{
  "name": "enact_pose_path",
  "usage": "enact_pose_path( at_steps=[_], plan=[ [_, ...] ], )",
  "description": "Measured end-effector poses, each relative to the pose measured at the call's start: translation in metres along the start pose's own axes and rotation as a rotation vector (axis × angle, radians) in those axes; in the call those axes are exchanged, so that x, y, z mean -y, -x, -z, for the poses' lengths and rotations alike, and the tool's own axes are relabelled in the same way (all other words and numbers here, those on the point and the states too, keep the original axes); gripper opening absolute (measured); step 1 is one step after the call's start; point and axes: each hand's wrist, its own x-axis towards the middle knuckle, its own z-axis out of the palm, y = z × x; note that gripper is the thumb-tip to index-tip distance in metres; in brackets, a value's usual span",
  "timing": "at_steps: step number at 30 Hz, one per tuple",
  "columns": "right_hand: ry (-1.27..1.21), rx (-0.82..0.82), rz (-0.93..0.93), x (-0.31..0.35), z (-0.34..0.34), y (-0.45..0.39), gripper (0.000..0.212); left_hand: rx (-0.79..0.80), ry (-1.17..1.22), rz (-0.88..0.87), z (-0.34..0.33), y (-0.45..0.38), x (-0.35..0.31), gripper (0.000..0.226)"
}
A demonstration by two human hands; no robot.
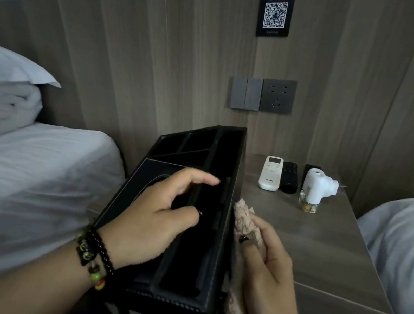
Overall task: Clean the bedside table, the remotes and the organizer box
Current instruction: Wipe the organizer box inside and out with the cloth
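The left hand (160, 215), low in the centre of the frame, grips the black organizer box (191, 209): its thumb curls over an inner divider and its fingers reach across the compartments. Beaded bracelets (93, 255) circle that wrist. The box is tilted, with its open compartments facing the camera. Just right of it, the right hand (271, 272) holds a bunched pinkish cloth (245, 218), fingers curled round it, pressing the cloth against the box's right outer wall.

The box sits at the left edge of the wooden bedside table (321, 252). In the middle right of the frame, toward the table's back, a white remote (270, 173) lies just beside a black remote (289, 177), and another dark remote (311, 168) shows partly behind a white plug-in device with a small amber bottle (314, 188).

On the wood panel wall above are grey switches (246, 93), a socket (278, 95), and higher up a dark QR-code sign (276, 9). A white bed with pillow (4, 65) fills the left; more white bedding (411, 240) lies at the right edge.
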Motion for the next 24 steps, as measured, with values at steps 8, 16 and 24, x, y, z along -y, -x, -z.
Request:
enact_pose_path(
  at_steps=[8, 16, 24],
  plan=[
    [0.121, -0.029, 0.073, -0.008, -0.019, 0.015, 0.044, -0.177, -0.397, 0.197, 0.016, 0.001, 0.004, 0.067],
    [0.097, -0.074, 0.076, 0.008, -0.012, 0.005, 0.043, -0.172, -0.721, 0.12, 0.011, 0.025, 0.001, 0.016],
    [0.176, -0.161, 0.284, 0.052, 0.003, -0.011, 0.049, -0.14, 0.06, 0.095, 0.041, 0.029, -0.019, 0.011]
  ],
)
